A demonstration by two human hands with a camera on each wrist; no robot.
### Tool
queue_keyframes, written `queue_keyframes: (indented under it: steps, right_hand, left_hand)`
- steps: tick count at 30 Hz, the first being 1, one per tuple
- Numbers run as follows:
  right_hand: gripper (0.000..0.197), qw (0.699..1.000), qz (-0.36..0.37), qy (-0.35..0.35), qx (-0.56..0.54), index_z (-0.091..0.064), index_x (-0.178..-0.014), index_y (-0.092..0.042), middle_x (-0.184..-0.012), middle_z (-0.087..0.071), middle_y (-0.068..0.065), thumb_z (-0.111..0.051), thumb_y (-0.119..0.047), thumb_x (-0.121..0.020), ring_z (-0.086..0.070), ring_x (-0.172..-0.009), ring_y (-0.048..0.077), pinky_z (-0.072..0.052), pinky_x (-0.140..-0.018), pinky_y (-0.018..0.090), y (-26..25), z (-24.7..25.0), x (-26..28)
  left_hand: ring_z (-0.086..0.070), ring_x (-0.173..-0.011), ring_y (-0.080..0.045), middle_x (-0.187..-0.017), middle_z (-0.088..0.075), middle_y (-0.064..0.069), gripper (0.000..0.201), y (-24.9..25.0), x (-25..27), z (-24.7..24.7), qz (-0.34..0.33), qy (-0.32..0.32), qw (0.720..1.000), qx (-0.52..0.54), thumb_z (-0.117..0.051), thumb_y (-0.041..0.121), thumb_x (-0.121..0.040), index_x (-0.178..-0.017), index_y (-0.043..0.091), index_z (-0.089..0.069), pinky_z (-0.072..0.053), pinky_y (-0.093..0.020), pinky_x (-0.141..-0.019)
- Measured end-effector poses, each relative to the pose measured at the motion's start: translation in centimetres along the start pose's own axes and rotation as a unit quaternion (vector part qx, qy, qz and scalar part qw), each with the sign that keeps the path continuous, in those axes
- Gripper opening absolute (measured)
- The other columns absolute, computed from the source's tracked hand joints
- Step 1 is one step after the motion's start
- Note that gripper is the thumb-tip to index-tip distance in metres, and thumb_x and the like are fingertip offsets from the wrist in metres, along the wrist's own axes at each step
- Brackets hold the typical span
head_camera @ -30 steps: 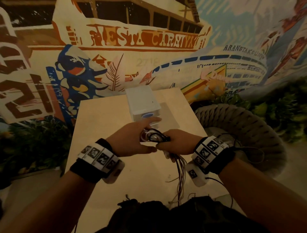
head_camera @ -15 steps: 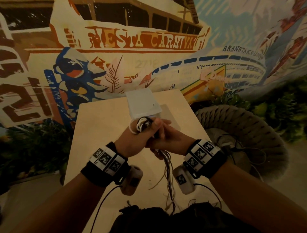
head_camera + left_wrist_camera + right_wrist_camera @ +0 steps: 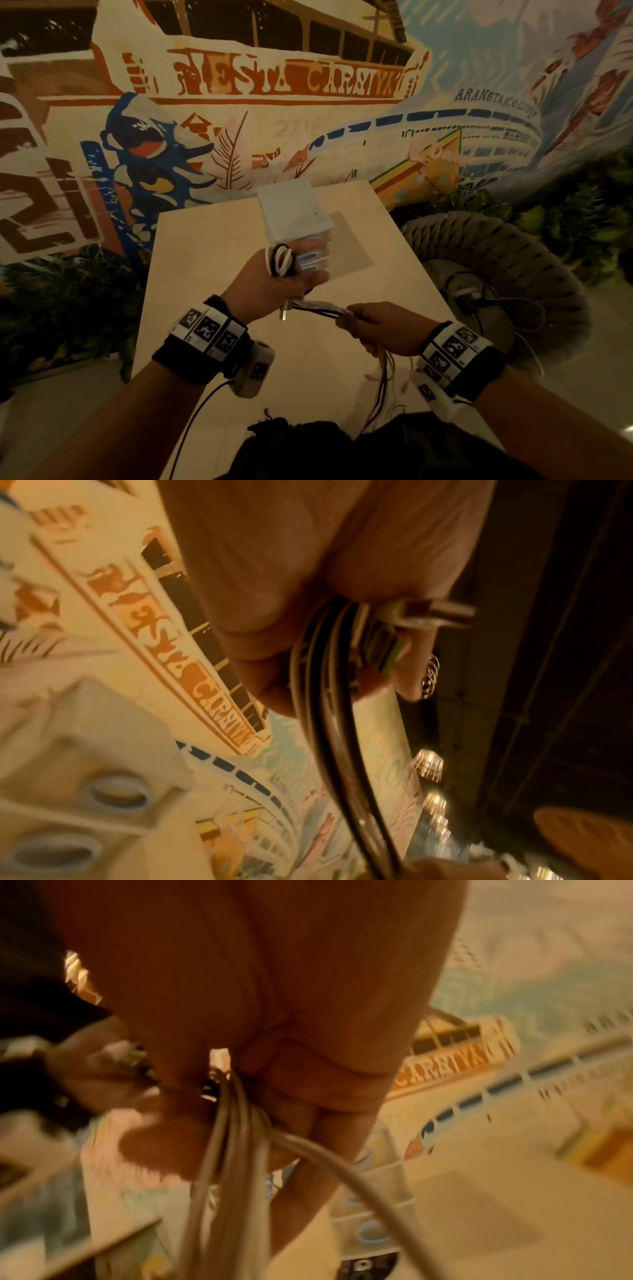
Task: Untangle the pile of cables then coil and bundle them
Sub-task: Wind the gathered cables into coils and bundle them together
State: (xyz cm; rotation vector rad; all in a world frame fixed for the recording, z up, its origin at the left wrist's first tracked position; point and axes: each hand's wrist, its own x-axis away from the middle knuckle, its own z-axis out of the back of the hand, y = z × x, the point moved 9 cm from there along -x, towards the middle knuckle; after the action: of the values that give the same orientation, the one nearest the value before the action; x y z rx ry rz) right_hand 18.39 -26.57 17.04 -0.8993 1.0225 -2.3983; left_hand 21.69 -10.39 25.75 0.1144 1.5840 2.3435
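Note:
Above the wooden table (image 3: 212, 246), my left hand (image 3: 274, 284) grips a small coil of black and white cables (image 3: 280, 259), whose loops stick out over the knuckles. A plug end (image 3: 284, 310) pokes out below that fist. From there a bunch of cable strands (image 3: 322, 306) runs right into my right hand (image 3: 380, 329), which pinches them. The loose ends (image 3: 380, 380) hang down from the right hand toward my lap. In the left wrist view, dark strands (image 3: 329, 723) and a metal plug (image 3: 435, 612) sit in the curled fingers. The right wrist view has pale strands (image 3: 226, 1137) passing through the fist.
A small white drawer box (image 3: 294, 219) stands on the table just beyond the hands. A grey woven chair (image 3: 496, 260) with other cables (image 3: 479, 298) on its seat is at the right. A painted wall (image 3: 274, 102) and green plants (image 3: 51, 308) lie behind.
The hands were together at the coil; now the right hand has slid right and down along the strands, pulling them taut, while the left hand has turned the coil upward.

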Motion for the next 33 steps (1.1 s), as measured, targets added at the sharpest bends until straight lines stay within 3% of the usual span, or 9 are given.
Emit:
queue_keyframes:
  steps: [6,9,12,16,18,23,27,30,33]
  right_hand:
    - [0.033,0.996,0.045,0.047,0.053,-0.057,-0.090,-0.025,-0.068,-0.044,-0.004,-0.038,-0.048,-0.104,-0.045,-0.052,0.003,-0.037,-0.052,0.011,-0.6,1.6,0.3]
    - [0.033,0.992,0.052,0.058,0.098,-0.059,-0.090,-0.027,-0.069,-0.047,-0.006,-0.037,-0.045,-0.105,-0.045,-0.060,0.002,-0.032,-0.059,0.018,-0.9,2.3,-0.3]
    - [0.034,0.990,0.055,0.072,0.108,-0.059,-0.086,-0.029,-0.072,-0.050,-0.005,-0.036,-0.045,-0.106,-0.047,-0.068,0.007,-0.034,-0.065,0.024,-1.0,3.2,-1.0]
    - [0.034,0.990,0.055,0.069,0.113,-0.058,-0.079,-0.036,-0.077,-0.056,-0.003,-0.038,-0.046,-0.105,-0.053,-0.073,0.014,-0.042,-0.071,0.033,-1.4,3.5,-1.6]
    - [0.034,0.991,0.052,0.066,0.105,-0.058,-0.078,-0.036,-0.079,-0.057,-0.004,-0.039,-0.046,-0.104,-0.053,-0.074,0.012,-0.041,-0.071,0.032,-1.9,3.5,-1.5]
    - [0.033,0.995,0.057,0.059,0.060,-0.062,-0.084,-0.027,-0.072,-0.050,-0.011,-0.041,-0.042,-0.105,-0.053,-0.061,-0.002,-0.036,-0.052,0.008,-3.7,3.5,-1.3]
    - [0.042,1.000,-0.008,0.002,-0.018,-0.066,-0.083,-0.021,-0.063,-0.058,-0.003,-0.038,-0.044,-0.103,-0.048,-0.048,0.013,-0.042,-0.052,0.028,-3.0,2.7,-1.9]
    - [0.048,0.998,-0.042,-0.034,-0.035,-0.068,-0.090,-0.020,-0.078,-0.072,-0.002,-0.044,-0.060,-0.089,-0.064,-0.055,0.016,-0.045,-0.052,0.028,-3.3,2.7,-1.9]
    - [0.030,0.994,-0.017,-0.052,0.096,-0.062,-0.091,-0.036,-0.088,-0.073,-0.007,-0.067,-0.064,-0.081,-0.072,-0.069,0.010,-0.053,-0.057,0.025,-4.8,2.9,-2.0]
  left_hand:
    - [-0.060,-0.056,0.000,-0.069,-0.070,0.010,0.028,-3.7,0.1,-0.8,0.081,-0.060,0.969,-0.224,-0.053,0.039,-0.102,-0.109,0.022,-0.073,-0.045,-0.018,-0.058]
    - [-0.060,-0.075,0.002,-0.106,-0.064,0.011,0.039,-2.5,0.4,-2.7,0.041,-0.136,0.950,-0.279,-0.053,0.027,-0.103,-0.142,0.028,-0.054,-0.045,-0.012,-0.066]
    - [-0.064,-0.091,-0.004,-0.136,-0.059,0.005,0.051,-2.4,0.4,-4.0,0.011,-0.200,0.908,-0.367,-0.053,0.030,-0.103,-0.152,0.036,-0.039,-0.050,-0.019,-0.077]
    - [-0.043,-0.055,0.005,-0.095,-0.062,0.009,0.038,-2.1,0.4,-5.5,0.015,-0.245,0.880,-0.407,-0.051,0.036,-0.104,-0.142,0.034,-0.049,-0.031,-0.008,-0.050]
    - [-0.043,-0.056,0.003,-0.087,-0.057,0.010,0.035,-2.5,0.4,-5.7,0.014,-0.249,0.875,-0.415,-0.053,0.044,-0.101,-0.134,0.031,-0.053,-0.032,-0.012,-0.053]
    - [-0.061,-0.077,-0.011,-0.108,-0.069,0.001,0.041,-3.3,0.2,-5.3,0.027,-0.235,0.852,-0.467,-0.063,0.051,-0.094,-0.125,0.024,-0.058,-0.047,-0.027,-0.072]
    - [-0.065,-0.089,-0.022,-0.100,-0.069,-0.002,0.026,-3.6,-0.1,-5.2,0.044,-0.229,0.837,-0.496,-0.058,0.039,-0.097,-0.111,0.019,-0.067,-0.053,-0.033,-0.080]
    - [-0.063,-0.080,-0.022,-0.091,-0.067,-0.003,0.020,-3.4,-0.2,-5.7,0.053,-0.242,0.814,-0.526,-0.053,0.028,-0.096,-0.104,0.016,-0.068,-0.052,-0.034,-0.071]
    - [-0.051,-0.065,-0.020,-0.070,-0.053,0.003,0.019,-3.0,-0.5,-5.8,0.064,-0.238,0.783,-0.571,-0.057,0.029,-0.094,-0.099,0.016,-0.069,-0.042,-0.029,-0.061]
